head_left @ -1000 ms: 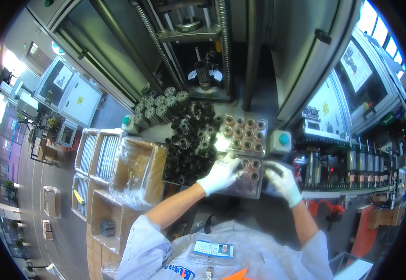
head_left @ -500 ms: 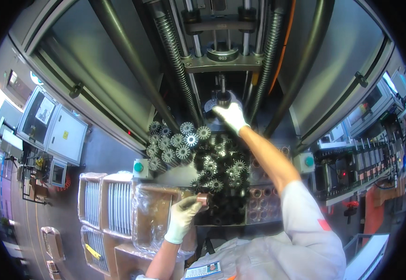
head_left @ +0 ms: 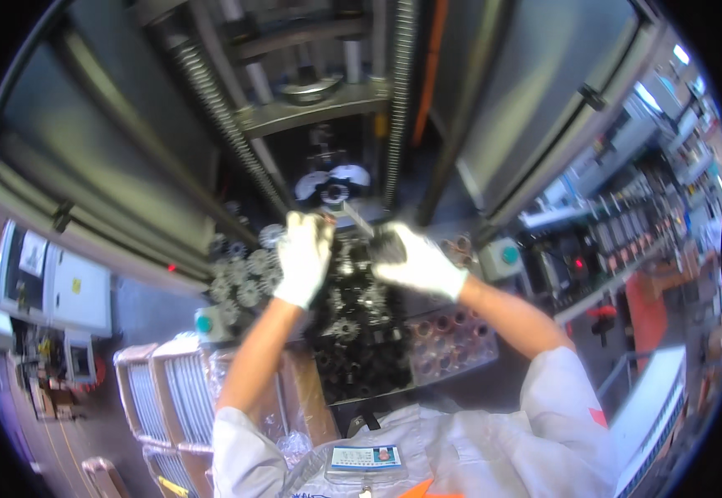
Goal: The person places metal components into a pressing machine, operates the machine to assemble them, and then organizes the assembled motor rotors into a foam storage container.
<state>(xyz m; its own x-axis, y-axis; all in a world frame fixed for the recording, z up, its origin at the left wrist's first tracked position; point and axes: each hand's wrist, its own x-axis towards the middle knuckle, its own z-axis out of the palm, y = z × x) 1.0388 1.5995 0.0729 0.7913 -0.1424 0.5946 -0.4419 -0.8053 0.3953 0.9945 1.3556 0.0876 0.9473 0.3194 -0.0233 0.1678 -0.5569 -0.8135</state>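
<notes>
My left hand (head_left: 304, 259), in a white glove, is closed around a copper commutator (head_left: 327, 218), of which only a small part shows past the fingers. It is just in front of the press's round fixture (head_left: 334, 193), between two pale curved plates. To its right, my gloved right hand (head_left: 421, 262) grips a dark slotted armature core (head_left: 388, 246). A bright metal shaft (head_left: 357, 219) sticks out of that core toward the fixture. Motion blurs both held parts. Below the hands, several slotted cores (head_left: 346, 329) stand on the dark work surface.
Gear-shaped cores (head_left: 247, 292) are stacked at the left. Copper commutators (head_left: 452, 336) stand in rows in a tray at the right. Green buttons (head_left: 509, 254) flank the surface. Overhead are the press crosshead (head_left: 311, 90) and spring-wound columns. Cardboard boxes (head_left: 185, 390) lie at lower left.
My right hand has drawn back from the fixture, bringing out the armature core. My left hand has risen from beside the boxes to the fixture with the commutator. The view has turned.
</notes>
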